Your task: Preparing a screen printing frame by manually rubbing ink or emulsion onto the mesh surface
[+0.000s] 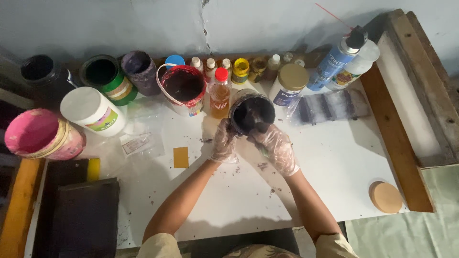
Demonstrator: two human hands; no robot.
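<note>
Both grips close on one thing: the left hand (224,142) wraps the near-left wall of an open jar (251,113) of dark paste, and the right hand (277,148) curls over its near rim, fingers pinched around something small and dark at the lip that I cannot make out. Each hand wears a thin clear glove. The jar sits on the white bench (334,157), near the back row of containers, just in front of a small bottle (220,93) of amber liquid with a red cap and beside a jar with a tan lid (292,76).

Filled most of the way with thick paste, the jar likely feels fairly heavy for its size, and its wall looks stiff enough to squeeze without buckling. Smears on the rim, together with the slick gloves, probably make it slippery, so a hold low around the body seems safer than one at the lip. Being open, it would spill if tipped.

Both forearms reach forward from the bottom edge and converge on the jar, elbows apart, wrists bent slightly inward, palms facing each other across it.

A round tan lid (385,197) lies well apart at the bench's right edge. A red-stained tub (183,88) stands to the left of the bottle.
</note>
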